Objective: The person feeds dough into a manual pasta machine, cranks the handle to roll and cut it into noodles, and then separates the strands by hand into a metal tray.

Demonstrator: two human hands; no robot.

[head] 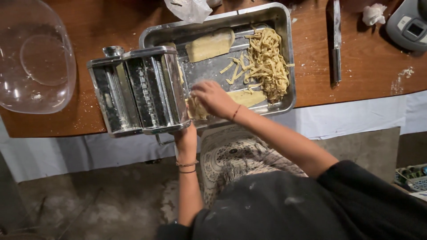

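Dough everywhere in one steel tray [284, 53] on the wooden table [364, 62]: two flat sheets and one heap of cut noodles [264, 62]. The upper dough sheet [210, 44] lies near the tray's far wall; the lower dough sheet [247, 98] lies along its near wall, just beside the right hand [214, 98]. That hand rests palm down at the side of the one pasta machine [138, 89], fingers curled over a pale bit of dough [194, 110] at the machine's edge — whether they pinch it or merely press on it, I cannot tell. The left hand [186, 138] reaches up under the machine's near side; its fingers are hidden, so its grip cannot be told.

One clear plastic bowl [35, 58] stands left of the machine. One knife [337, 42] lies right of the tray — beyond it, one grey kitchen scale [407, 24] at the corner.
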